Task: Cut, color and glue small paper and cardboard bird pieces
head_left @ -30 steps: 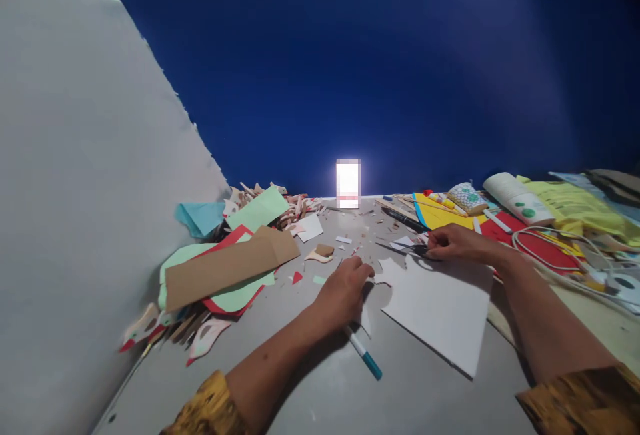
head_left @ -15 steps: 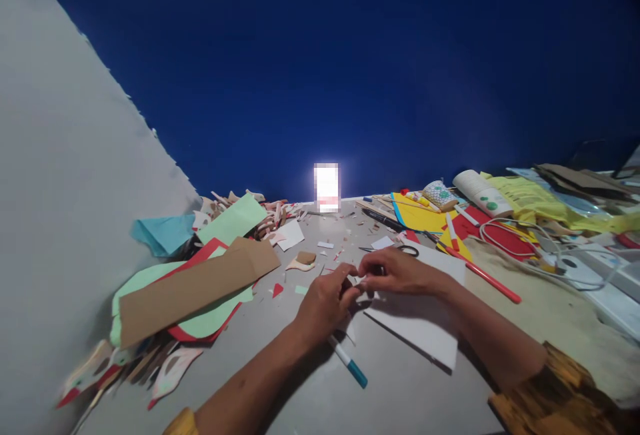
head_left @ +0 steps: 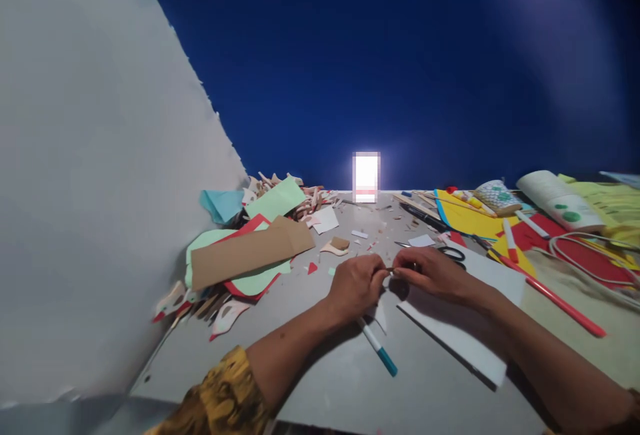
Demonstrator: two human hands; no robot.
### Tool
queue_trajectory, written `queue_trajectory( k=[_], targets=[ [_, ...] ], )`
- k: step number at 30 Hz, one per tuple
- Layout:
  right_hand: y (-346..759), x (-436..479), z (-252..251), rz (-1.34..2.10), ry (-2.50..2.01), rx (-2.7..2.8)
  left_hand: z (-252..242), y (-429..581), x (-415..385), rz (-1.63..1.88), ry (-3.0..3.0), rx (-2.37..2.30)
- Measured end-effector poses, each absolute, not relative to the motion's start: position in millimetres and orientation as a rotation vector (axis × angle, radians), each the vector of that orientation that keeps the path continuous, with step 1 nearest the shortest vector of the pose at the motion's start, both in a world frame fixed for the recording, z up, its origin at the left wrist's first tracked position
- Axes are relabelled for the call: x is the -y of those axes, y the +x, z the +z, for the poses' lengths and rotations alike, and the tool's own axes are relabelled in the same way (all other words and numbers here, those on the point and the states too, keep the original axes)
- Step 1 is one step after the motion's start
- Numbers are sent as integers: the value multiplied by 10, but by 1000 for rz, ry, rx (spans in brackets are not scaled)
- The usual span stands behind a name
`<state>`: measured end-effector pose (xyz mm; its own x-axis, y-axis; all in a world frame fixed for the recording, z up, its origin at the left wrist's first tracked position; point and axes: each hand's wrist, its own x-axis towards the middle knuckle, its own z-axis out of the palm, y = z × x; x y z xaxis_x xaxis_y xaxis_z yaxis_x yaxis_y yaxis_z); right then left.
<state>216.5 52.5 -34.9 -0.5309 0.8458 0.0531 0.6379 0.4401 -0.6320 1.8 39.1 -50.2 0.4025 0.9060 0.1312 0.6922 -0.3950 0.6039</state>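
Observation:
Over the middle of the grey table, my left hand (head_left: pixel 356 283) and my right hand (head_left: pixel 434 271) meet with fingertips pinched together. Something tiny and thin seems to sit between them; its kind is too small to make out. Beneath my left wrist lies a white marker with a teal cap (head_left: pixel 381 350), partly hidden by the hand. A white sheet or board (head_left: pixel 457 328) lies under my right hand and forearm. Just behind that hand rest scissors with black handles (head_left: pixel 454 255), their blades partly covered by a small white paper piece (head_left: pixel 421 240).
Left, a brown cardboard strip (head_left: pixel 250 253) tops green and red paper, near piled cut-outs (head_left: pixel 231 316). Right lie yellow paper (head_left: pixel 467 218), a red stick-like piece (head_left: pixel 565 305), a paper cup (head_left: pixel 497 196) and a white cable (head_left: pixel 555 242). A bright blurred rectangle (head_left: pixel 366 174) stands at the back.
The view has turned left, so everything sits further right in the picture. My hands stay together over the same spot, fingertips now pinched closer at one point.

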Motion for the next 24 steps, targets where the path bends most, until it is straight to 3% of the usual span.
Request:
queue_trajectory(
  k=[8, 15, 24],
  targets=[
    [2158, -506, -468, 611, -1299, 2510, -480, 38, -371, 364, 2414, -1387],
    [2195, -539, -597, 384, -1291, 2566, -428, 50, -359, 343, 2403, -1385],
    [2101, -505, -506, 613, -1285, 2455, -440, 11, -351, 365, 2399, -1390]
  ],
)
